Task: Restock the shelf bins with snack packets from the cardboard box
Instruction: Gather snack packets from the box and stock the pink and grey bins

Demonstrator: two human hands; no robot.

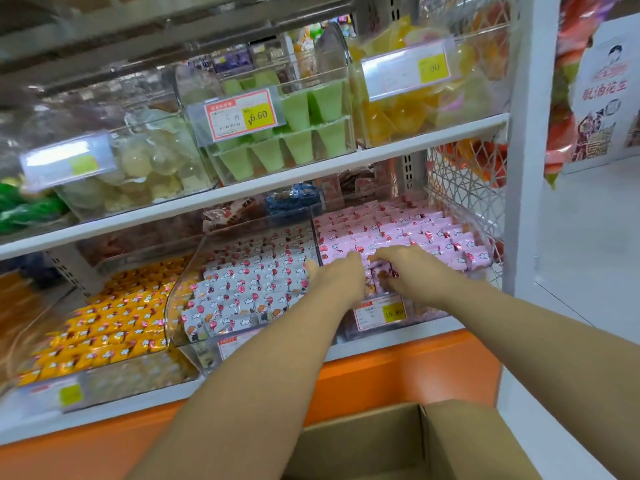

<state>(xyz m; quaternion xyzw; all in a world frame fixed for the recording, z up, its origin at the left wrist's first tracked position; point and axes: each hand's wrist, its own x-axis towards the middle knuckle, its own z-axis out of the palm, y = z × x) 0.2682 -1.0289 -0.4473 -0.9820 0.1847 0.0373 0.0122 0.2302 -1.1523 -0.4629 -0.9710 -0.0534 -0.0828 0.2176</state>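
Note:
Pink snack packets (pixel 398 230) lie in neat rows in a clear bin (pixel 486 242) at the right end of the lower shelf. My left hand (pixel 337 277) and my right hand (pixel 407 268) reach into the front of this bin, palms down and close together. A small bunch of pink packets (pixel 375 277) is squeezed between the two hands, just above the bin's front wall. The open cardboard box (pixel 381 441) sits low in front of the shelf, under my forearms; what it holds is hidden.
Left of the pink bin is a clear bin of white packets (pixel 249 282), then yellow packets (pixel 114 320). The upper shelf holds bins of green jelly cups (pixel 294 133), yellow jellies (pixel 415 109) and pale jellies (pixel 138 168). A white upright (pixel 526 168) bounds the shelf's right side.

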